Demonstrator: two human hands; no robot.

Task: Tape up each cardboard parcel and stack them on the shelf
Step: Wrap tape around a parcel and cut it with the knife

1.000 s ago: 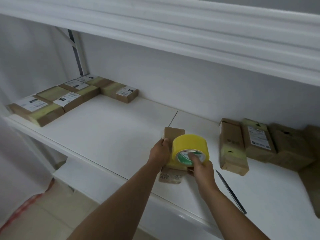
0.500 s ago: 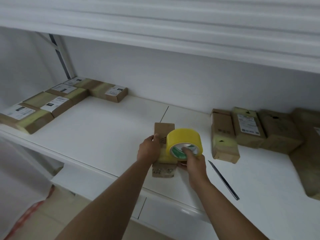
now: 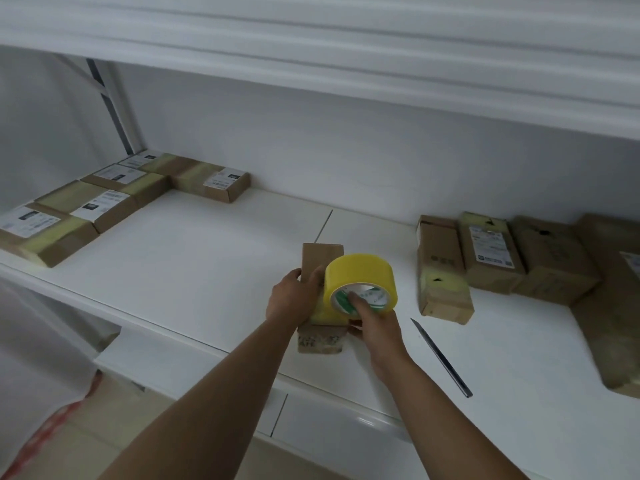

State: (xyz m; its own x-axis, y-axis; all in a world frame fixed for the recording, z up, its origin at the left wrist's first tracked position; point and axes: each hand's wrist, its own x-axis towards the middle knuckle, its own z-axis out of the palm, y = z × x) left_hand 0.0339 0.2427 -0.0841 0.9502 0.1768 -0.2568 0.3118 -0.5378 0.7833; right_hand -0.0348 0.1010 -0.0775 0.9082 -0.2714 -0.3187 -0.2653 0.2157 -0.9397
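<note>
At the front middle of the white shelf (image 3: 194, 271), we are working one item. Our right hand (image 3: 375, 323) is hooking a finger into the core of the yellow tape roll (image 3: 360, 284), fingers curled round its rim, and holding the roll on edge over the parcel. Our left hand (image 3: 292, 301) is gripping the left side of the small cardboard parcel (image 3: 320, 261), thumb on top; the parcel is lying flat, with a yellow band already showing across its middle beneath the roll.

Outward, right: a thin dark blade (image 3: 441, 358) is lying just beside our right wrist. Further right, a row of parcels (image 3: 491, 258) is waiting; one or two are bearing yellow patches, though we cannot tell how many are fully sealed.

Outward, far left: a group of taped, labelled parcels (image 3: 104, 202) is sitting flat in a single layer.

We are judging the job part done: one batch placed, one parcel in hand, several remaining.
</note>
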